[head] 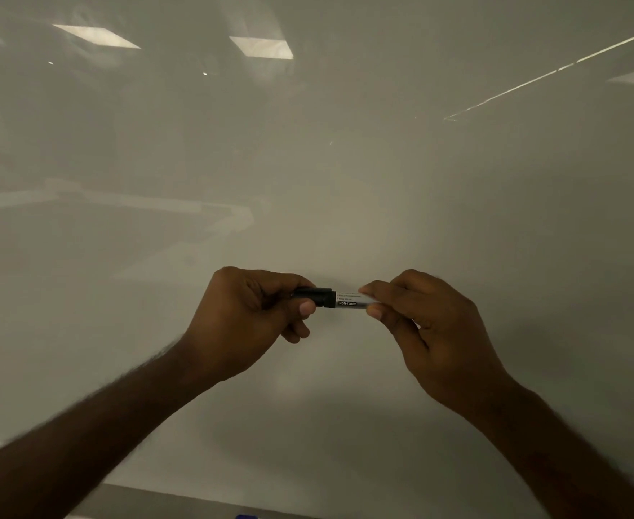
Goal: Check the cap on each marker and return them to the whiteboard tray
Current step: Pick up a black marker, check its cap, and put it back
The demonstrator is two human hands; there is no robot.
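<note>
Up in front of the whiteboard (345, 181), both bare forearms are reaching forward and angling inward so that the hands are meeting at the middle of the view. Between them the marker (339, 299) is lying level in the air. The left hand (248, 316) is curling its fingers around the black cap (317, 295), with the thumb pressing on the cap's near side. The right hand (431, 331) is pinching the white, printed barrel between thumb and forefinger, the other fingers folding loosely beneath. The cap is sitting on the barrel; whether it is fully seated cannot be told. Behind the hands the glossy board is filling almost the whole view, mirroring dim ceiling light panels (261, 46). Along the bottom edge a grey ledge (165, 503) is showing, with a small blue object (246, 516) on it.
</note>
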